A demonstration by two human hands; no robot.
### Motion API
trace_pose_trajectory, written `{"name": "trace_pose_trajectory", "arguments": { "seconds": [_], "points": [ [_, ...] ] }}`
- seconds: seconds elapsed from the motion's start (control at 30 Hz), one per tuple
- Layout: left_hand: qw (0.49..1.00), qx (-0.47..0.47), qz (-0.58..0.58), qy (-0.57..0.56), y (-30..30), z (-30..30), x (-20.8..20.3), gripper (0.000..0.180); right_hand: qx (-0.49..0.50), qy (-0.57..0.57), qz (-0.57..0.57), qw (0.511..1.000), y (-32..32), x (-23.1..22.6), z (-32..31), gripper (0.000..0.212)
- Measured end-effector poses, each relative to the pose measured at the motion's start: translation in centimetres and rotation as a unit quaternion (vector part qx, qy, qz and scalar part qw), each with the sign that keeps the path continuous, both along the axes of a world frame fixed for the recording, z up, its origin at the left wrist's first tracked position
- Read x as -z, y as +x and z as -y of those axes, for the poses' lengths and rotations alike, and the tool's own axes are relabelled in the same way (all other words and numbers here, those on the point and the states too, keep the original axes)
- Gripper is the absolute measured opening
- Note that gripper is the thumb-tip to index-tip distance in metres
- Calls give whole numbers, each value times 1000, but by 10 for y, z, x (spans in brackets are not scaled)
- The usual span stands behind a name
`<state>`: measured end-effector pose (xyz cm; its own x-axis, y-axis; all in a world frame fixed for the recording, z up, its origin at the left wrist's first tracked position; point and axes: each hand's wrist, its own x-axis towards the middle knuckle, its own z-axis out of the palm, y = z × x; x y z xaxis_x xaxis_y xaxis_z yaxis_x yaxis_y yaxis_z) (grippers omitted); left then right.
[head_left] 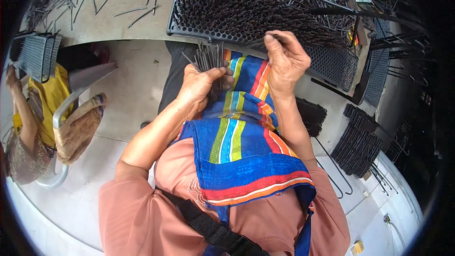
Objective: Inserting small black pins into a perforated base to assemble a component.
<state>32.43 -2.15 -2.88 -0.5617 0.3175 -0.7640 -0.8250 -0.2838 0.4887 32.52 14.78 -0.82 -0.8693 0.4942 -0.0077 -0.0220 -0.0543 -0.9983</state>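
Observation:
My left hand (198, 84) is closed round a bundle of thin dark sticks (208, 58), their ends fanning out above the thumb. To its right, my right hand (287, 61) is raised in a pinch at the near edge of a black perforated rack (222, 40). A thin dark stick (259, 41) seems to lie between thumb and forefinger, though most of it blends into the rack. Densely packed dark sticks (227, 7) stand upright in the holes over most of the rack. At its right end a row of holes is bare.
Loose sticks (137, 15) are strewn over the table (109, 26), heaped at the back. At left, another person's arm (26, 114) reaches toward a smaller rack (40, 57), beside a chair (80, 128). Stacked dark bundles (358, 142) and wire hooks (332, 180) lie at right.

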Motion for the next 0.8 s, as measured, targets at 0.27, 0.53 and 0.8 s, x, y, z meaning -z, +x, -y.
{"name": "trace_pose_trajectory", "arguments": {
  "seconds": [0.27, 0.53, 0.8],
  "points": [
    [1000, 7, -7, 16, -4, -7, -11, 12, 1, 180, -83, 980, -7, 13, -4, 11],
    [1000, 16, -9, 22, -2, -7, -4, 11, -38, 290, -33, 956, -9, 6, 6, 13],
    [998, 7, -6, 64, -1, -10, -7, 13, -48, 380, -62, 922, -6, 12, 2, 14]
  ]
}}
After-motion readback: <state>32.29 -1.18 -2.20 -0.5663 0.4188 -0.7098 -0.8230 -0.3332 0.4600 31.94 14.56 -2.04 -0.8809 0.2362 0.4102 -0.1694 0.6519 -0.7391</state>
